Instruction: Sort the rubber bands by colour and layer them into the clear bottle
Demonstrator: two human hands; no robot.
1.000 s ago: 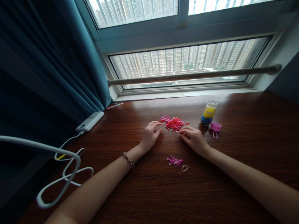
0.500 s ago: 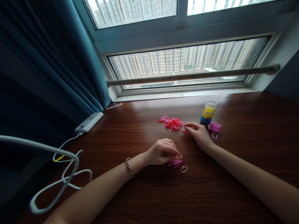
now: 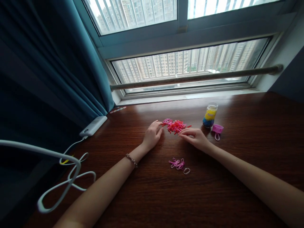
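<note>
A heap of small red and pink elastic bands (image 3: 176, 126) lies on the dark wooden table (image 3: 152, 190). My left hand (image 3: 152, 135) rests flat at the heap's left edge, fingers stretched out toward the pink bands. On the heap's right side is my right hand (image 3: 193, 136), its fingertips drawn together at the edge of the bands; what they pinch is too small to make out. Nearer to me lies a small cluster of pink bands (image 3: 177, 163) with one pale loop (image 3: 186, 171) beside it.
A small glass jar (image 3: 210, 115) with yellow and blue bands stands right of the heap, its pink lid (image 3: 217, 129) beside it. A white power bank (image 3: 93, 126) and looping white cable (image 3: 68, 177) lie at the left by the teal curtain (image 3: 59, 63). The window sill runs behind.
My left hand has gone from the small pink cluster near me back up to the left edge of the heap. My right hand has shifted slightly left along the heap.
</note>
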